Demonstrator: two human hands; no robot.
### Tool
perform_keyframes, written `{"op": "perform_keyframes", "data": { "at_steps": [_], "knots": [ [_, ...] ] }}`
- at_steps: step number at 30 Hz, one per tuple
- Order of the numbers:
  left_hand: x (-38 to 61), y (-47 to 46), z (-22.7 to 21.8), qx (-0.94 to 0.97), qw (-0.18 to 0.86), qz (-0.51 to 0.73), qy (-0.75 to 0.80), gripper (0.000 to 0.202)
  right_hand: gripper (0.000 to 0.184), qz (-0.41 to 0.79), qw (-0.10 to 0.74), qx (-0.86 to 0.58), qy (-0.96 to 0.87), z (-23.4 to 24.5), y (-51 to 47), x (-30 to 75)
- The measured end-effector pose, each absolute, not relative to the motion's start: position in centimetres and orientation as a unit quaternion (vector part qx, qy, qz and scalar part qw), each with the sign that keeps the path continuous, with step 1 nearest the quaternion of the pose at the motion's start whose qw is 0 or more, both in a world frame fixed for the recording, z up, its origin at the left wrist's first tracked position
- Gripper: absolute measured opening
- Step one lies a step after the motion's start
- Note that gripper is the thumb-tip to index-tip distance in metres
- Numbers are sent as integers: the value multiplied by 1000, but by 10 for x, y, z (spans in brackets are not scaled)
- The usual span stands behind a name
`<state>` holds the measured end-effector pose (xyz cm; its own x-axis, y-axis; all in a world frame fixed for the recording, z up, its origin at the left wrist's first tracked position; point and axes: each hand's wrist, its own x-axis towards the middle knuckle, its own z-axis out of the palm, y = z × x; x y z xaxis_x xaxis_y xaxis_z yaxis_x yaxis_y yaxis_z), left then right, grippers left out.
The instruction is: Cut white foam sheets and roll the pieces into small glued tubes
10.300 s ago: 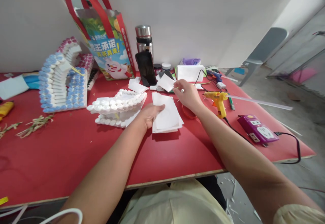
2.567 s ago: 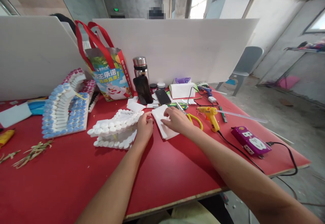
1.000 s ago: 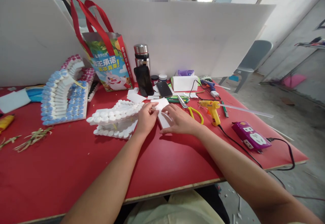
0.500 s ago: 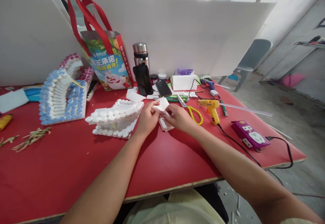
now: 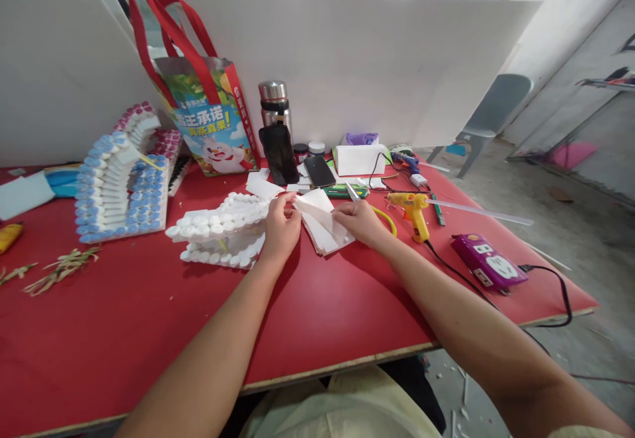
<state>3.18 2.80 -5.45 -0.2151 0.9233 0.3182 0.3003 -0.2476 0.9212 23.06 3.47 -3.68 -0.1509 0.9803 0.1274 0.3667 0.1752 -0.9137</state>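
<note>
Between my hands a thin white sheet of paper [image 5: 322,214] is stretched over a stack of white paper [image 5: 325,243] on the red table. My left hand [image 5: 284,223] pinches the sheet's left end, and my right hand [image 5: 358,221] pinches its right side. Left of my left hand stands a white model [image 5: 218,226] edged with rows of small rounded white pieces. Scissors [image 5: 385,218] with yellow handles lie partly hidden behind my right hand. A yellow glue gun [image 5: 415,213] rests farther right, with a clear glue stick in its back.
A purple power strip [image 5: 489,262] with a black cord is at the right. Behind my hands are a phone [image 5: 319,171], a black upright object [image 5: 279,155] and a steel bottle [image 5: 274,100]. A blue-and-white model [image 5: 122,190] and a colourful bag [image 5: 211,120] stand left. Dried stems [image 5: 62,267] lie near the left edge.
My hands have moved apart, the left one leftwards and the right one rightwards. The paper, bunched between my fingers before, is now spread out, and more of the stack shows.
</note>
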Motion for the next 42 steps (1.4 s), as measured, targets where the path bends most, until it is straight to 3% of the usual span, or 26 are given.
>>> {"op": "perform_keyframes", "data": {
  "at_steps": [3, 8, 15, 20, 28, 33, 37, 42],
  "knots": [
    [33, 26, -49, 546, 286, 569, 545, 45, 17, 406, 434, -509, -623, -32, 37, 235],
    [40, 19, -35, 507, 378, 611, 476, 60, 24, 573, 514, -400, -498, -13, 36, 246],
    [43, 12, -28, 474, 525, 566, 423, 59, 32, 641, 484, -386, -454, -9, 31, 245],
    [42, 13, -26, 477, 501, 594, 410, 63, 31, 653, 481, -356, -465, -9, 30, 245],
    [37, 19, -29, 477, 447, 627, 423, 48, 34, 587, 561, -368, -453, -19, 41, 250],
    [35, 22, -31, 430, 428, 651, 456, 43, 15, 312, 632, -403, -584, -13, 36, 252],
    [36, 21, -31, 411, 437, 636, 485, 34, 10, 166, 494, -356, -776, -10, 26, 244],
    [38, 20, -31, 411, 469, 600, 501, 26, 15, 211, 319, -396, -835, -23, 29, 238]
  ]
}}
